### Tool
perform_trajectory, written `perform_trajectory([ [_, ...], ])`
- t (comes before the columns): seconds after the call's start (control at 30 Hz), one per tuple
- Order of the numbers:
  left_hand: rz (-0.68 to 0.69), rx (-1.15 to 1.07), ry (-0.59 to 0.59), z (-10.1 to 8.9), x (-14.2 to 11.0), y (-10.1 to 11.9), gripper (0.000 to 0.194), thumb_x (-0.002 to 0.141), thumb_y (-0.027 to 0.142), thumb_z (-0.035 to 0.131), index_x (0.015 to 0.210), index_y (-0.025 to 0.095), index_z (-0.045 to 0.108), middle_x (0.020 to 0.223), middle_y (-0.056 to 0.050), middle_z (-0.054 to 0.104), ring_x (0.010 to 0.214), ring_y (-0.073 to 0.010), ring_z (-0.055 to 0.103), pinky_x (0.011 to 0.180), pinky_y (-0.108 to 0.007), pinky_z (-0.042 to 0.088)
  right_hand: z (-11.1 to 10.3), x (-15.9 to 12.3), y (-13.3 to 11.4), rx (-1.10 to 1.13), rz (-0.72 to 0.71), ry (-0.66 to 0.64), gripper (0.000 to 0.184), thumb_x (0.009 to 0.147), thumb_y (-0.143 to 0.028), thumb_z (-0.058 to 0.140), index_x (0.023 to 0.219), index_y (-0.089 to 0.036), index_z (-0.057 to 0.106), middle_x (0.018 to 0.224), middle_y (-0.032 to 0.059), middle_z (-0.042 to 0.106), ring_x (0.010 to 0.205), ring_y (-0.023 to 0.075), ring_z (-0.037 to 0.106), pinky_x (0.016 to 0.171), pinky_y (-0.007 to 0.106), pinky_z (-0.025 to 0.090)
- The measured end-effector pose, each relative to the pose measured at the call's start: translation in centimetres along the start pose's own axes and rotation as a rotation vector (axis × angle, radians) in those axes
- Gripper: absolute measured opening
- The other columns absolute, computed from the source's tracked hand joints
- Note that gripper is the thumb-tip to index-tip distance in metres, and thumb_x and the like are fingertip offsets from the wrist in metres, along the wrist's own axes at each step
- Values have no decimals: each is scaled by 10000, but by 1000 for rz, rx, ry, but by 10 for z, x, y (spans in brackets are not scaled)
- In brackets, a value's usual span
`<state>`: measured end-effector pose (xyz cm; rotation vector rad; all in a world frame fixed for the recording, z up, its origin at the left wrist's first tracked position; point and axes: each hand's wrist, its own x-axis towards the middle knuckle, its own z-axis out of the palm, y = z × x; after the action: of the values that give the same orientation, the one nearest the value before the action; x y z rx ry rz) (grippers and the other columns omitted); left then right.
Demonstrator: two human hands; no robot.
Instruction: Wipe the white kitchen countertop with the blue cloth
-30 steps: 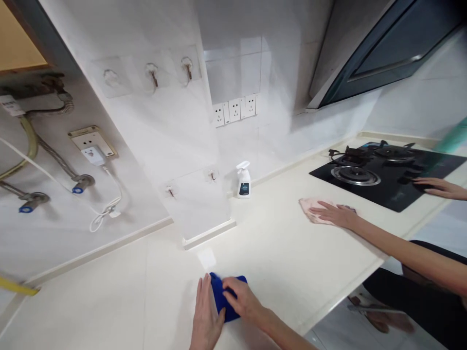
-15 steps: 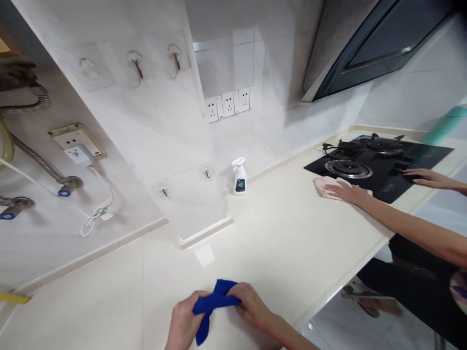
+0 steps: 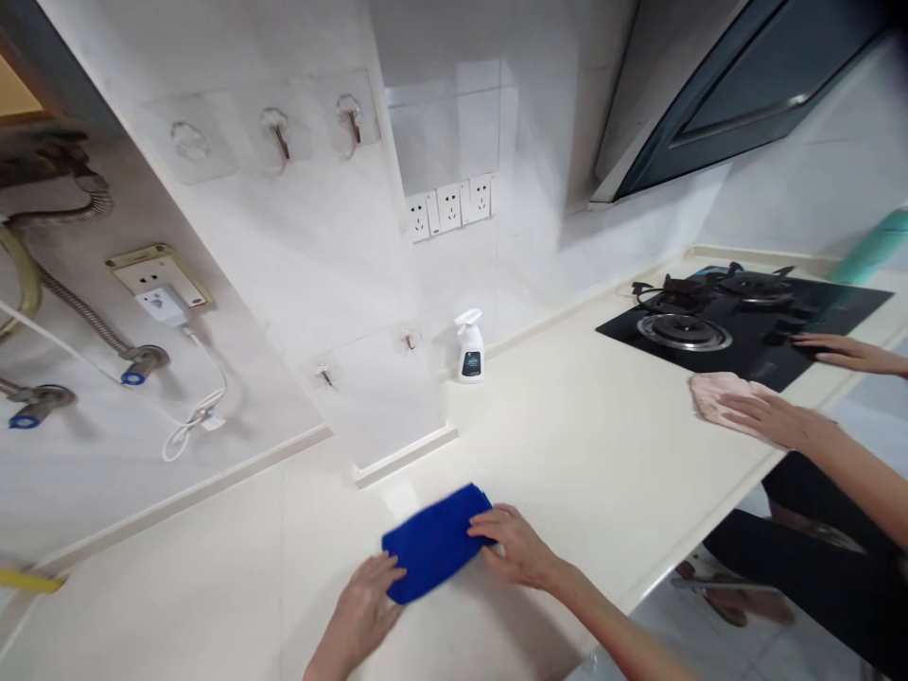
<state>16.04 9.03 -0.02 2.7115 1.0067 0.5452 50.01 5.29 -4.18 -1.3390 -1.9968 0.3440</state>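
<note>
A blue cloth (image 3: 436,544), folded into a flat rectangle, is stretched between my two hands just over the pale countertop (image 3: 567,445). My left hand (image 3: 367,598) grips its lower left end, fingertips on top. At the right end, my right hand (image 3: 521,549) pinches the cloth, thumb below and fingers above. Whether the cloth's underside touches the counter I cannot tell.
A white spray bottle (image 3: 470,346) stands against the wall. To the right, a co-worker's hand (image 3: 777,418) presses a pink cloth (image 3: 716,392) on the counter near the black gas stove (image 3: 773,331); their other hand (image 3: 844,352) rests by the stove knobs. A range hood (image 3: 738,104) overhangs.
The blue cloth, bunched and twisted before, is now spread flat between my hands and farther forward. The co-worker's pink cloth has slid right, toward the counter's front edge.
</note>
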Motion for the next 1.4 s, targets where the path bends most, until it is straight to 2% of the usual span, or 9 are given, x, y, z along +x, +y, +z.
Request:
perform_trajectory([
  [0.1,-136,-45,-34,15,-27,-2,374,870,373,605,1238,320,644,1288,-71,692,1173,-230,660,967,-404,591,9,-23,10,-63,151,80,357,883,-262,465,1177,-213,662,1215,107,690,1098,230,658,970,448,542],
  [0.2,-350,-138,55,13,-30,-9,363,911,450,520,1210,299,661,1250,-75,711,1104,-216,692,956,-393,596,22,-11,-4,-107,180,133,422,938,-265,408,1321,-185,566,1302,127,640,1202,238,600,1026,448,520],
  [0.37,-698,-272,234,18,-21,-30,468,883,565,467,1113,228,696,1061,-87,757,734,-186,704,723,-364,626,64,30,-61,-100,-38,-184,547,948,-290,428,1489,-219,387,1557,72,398,1470,286,280,1214,517,291],
  [0.5,-893,-241,482,42,-31,-42,476,851,555,469,1007,177,712,808,-60,736,649,-185,657,672,-356,593,95,36,-76,-58,-142,-417,583,961,-334,434,1527,-290,306,1629,22,243,1517,310,101,1235,589,164],
  [0.7,-863,-228,505,57,-41,-42,405,858,494,471,980,187,705,809,-52,707,655,-171,629,667,-337,560,102,30,-48,-108,-86,-323,592,935,-299,480,1509,-324,340,1618,0,273,1510,309,140,1221,599,194],
  [0.97,-828,-223,508,59,-45,-47,354,870,459,479,987,201,692,854,-53,708,678,-174,626,673,-338,547,66,22,41,-408,148,-78,537,981,-331,376,1515,-296,336,1609,11,296,1502,296,187,1206,570,234],
  [1.1,-817,-197,495,59,-43,-48,334,866,443,483,982,208,691,850,-51,708,694,-184,635,688,-349,551,63,36,73,-499,309,37,541,973,-329,344,1502,-222,378,1598,69,317,1499,332,185,1199,592,213],
  [1.27,-827,-206,441,55,-38,-47,326,874,433,470,974,213,688,831,-49,702,723,-195,642,714,-360,554,82,72,73,-506,456,176,589,945,-304,323,1511,-146,352,1588,152,313,1493,411,144,1157,700,159],
  [1.4,-832,-220,425,54,-36,-47,322,866,437,474,948,213,690,835,-52,701,720,-198,637,736,-374,557,104,97,46,-469,440,19,609,928,-284,345,1524,-158,326,1605,126,283,1499,406,117,1173,690,117],
])
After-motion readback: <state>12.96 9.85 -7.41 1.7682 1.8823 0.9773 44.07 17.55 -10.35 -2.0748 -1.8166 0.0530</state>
